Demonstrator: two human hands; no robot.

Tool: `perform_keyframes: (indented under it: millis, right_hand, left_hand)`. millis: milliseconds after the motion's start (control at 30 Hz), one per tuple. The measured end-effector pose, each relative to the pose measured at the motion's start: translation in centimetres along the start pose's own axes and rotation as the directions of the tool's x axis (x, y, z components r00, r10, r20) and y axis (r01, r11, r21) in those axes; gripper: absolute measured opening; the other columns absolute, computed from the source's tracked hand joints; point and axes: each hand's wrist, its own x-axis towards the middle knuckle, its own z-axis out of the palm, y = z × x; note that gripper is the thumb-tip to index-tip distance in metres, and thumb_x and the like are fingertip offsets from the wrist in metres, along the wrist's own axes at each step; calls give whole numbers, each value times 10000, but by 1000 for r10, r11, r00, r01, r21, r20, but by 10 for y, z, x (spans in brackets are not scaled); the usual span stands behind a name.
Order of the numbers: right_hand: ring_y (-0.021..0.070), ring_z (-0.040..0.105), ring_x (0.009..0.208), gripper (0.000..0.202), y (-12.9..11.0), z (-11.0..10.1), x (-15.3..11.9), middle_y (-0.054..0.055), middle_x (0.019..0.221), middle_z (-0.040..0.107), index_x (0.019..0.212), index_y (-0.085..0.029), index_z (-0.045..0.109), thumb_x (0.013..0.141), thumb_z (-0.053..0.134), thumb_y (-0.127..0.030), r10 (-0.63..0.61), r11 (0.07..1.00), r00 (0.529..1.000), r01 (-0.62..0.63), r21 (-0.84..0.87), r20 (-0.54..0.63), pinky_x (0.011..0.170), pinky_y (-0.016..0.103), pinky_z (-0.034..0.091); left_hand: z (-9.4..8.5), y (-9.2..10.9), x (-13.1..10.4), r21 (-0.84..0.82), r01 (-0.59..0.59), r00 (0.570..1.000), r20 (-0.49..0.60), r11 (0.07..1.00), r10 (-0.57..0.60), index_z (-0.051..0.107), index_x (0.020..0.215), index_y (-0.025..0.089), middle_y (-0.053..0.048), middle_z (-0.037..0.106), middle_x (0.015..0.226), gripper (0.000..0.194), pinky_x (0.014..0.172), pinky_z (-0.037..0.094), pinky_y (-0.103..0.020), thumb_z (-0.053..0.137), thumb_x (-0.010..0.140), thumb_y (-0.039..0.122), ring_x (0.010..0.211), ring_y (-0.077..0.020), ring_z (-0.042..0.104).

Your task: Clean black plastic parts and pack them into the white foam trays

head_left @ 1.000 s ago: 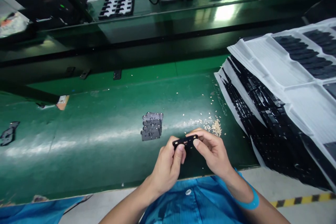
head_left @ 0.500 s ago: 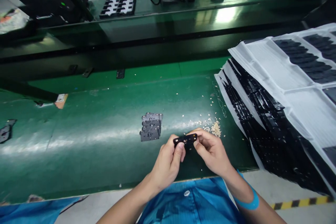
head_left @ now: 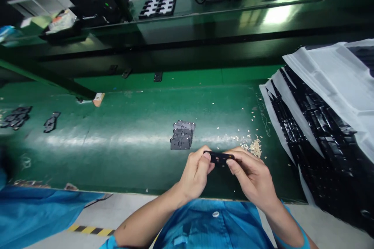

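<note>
A small black plastic part [head_left: 218, 158] is held up between both hands, above the front of the green bench. My left hand [head_left: 196, 172] grips its left end, thumb on top. At its other end, my right hand [head_left: 251, 171] has thumb and fingers closed on the part. Whether that hand also pinches something tiny is too small to tell. Several similar flat black parts [head_left: 181, 138] lie overlapping in a stack just beyond my left hand. A heap of tiny pale pieces [head_left: 256, 148] sits beyond my right hand, with more scattered around it.
On the right rise stacked trays [head_left: 318, 113] with white liners and black parts. More black parts [head_left: 18, 117] lie at far left and along the back strip. A green post [head_left: 64, 79] stands at left. A person's blue clothing [head_left: 43, 210] shows at lower left.
The whole view has shifted leftward, so the bench and stacked trays sit further right. Both hands still hold the black part, now tilted a little differently.
</note>
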Motion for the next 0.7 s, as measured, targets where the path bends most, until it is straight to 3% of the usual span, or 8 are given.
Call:
perform_keyframes:
  millis: [233, 433, 700]
  right_hand:
    - [191, 678, 726, 246, -1, 2, -3, 62, 922, 724, 1171, -252, 792, 1031, 613, -157, -56, 998, 998, 55, -33, -7, 683, 311, 576]
    - [215, 686, 752, 238, -2, 2, -5, 80, 928, 730, 1140, -245, 794, 1033, 602, -154, -39, 999, 999, 38, -39, -21, 707, 333, 586]
    - [203, 698, 781, 242, 2, 0, -5, 72, 956, 745, 1158, -248, 787, 1027, 616, -138, -41, 998, 999, 40, -48, -29, 722, 323, 593]
  left_hand:
    - [0, -10, -1, 40, -22, 998, -51, 999, 24, 419, 771, 221, 50, 369, 618, 478, 530, 228, -273, 352, 1100, 561, 535, -114, 298]
    - [2, -12, 0, 34, -10, 999, -32, 999, 12, 426, 783, 223, 45, 359, 628, 455, 540, 233, -278, 349, 1098, 543, 546, -120, 310]
    - [5, -9, 2, -141, 25, 999, 39, 990, -20, 416, 790, 222, 80, 273, 612, 459, 508, 226, -235, 394, 1070, 585, 523, -97, 237]
